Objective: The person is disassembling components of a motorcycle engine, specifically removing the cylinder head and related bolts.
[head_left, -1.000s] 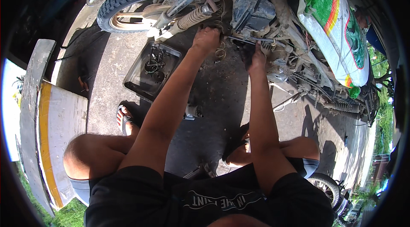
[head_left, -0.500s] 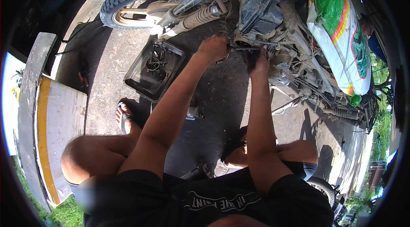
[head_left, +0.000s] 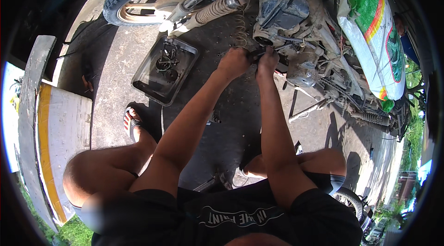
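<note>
1. The left hand (head_left: 235,63) is curled, its grip narrow and closed on a dark piece (head_left: 255,54); the shade hides the exact placing of the fingers.
2. The right hand (head_left: 266,63) sits just beside it, its grip also narrow, holding the same dark piece from the other side.
3. That dark piece lies between the two hands, just on the near side of a round opening (head_left: 263,41) low on a dusty, partly stripped motorcycle (head_left: 340,63). What kind of piece it is, I cannot tell.
4. A thin coiled wire (head_left: 241,31) hangs just beyond the left hand, near the spring (head_left: 215,12) of a shock absorber.
5. A knobbly tyre (head_left: 121,0) shows at the upper left.
6. A rectangular metal tray (head_left: 143,87) rests on the concrete floor (head_left: 113,88), left of the left forearm, with small dark metal parts (head_left: 166,63) inside.
7. A green and white sack (head_left: 370,33) lies over the motorcycle's right-hand part.
</note>
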A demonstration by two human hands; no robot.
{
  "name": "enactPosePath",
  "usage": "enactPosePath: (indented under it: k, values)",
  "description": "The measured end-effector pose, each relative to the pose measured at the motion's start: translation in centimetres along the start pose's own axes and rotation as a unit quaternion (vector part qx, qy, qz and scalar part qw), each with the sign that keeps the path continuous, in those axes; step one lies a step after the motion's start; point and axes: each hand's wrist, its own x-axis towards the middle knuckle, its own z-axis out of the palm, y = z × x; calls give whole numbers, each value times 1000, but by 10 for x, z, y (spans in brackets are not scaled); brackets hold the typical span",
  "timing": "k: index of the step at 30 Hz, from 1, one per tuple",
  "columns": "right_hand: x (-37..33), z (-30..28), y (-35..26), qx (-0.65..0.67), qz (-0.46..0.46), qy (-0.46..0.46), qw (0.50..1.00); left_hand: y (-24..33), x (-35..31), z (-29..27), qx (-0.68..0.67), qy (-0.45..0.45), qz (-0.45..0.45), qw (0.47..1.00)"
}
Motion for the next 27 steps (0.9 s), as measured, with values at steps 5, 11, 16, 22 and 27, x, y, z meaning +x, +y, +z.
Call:
enactPosePath:
  k: [5, 11, 16, 22, 27]
  values:
    - [8, 12, -11, 230, 176, -134, 948, -5, 25, -43, 157, 49, 22, 986]
    - [13, 18, -10, 247, 182, -112, 945, 21, 20, -66, 187, 21, 10, 982]
    - [19, 6, -17, 308, 179, -143, 924, 59, 17, -78, 208, 15, -16, 978]
    - [11, 17, -16, 213, 208, -126, 946, 28, 12, -75, 196, 17, 20, 980]
    - [8, -2, -20, 233, 188, -148, 942, 62, -7, -60, 136, 48, -19, 989]
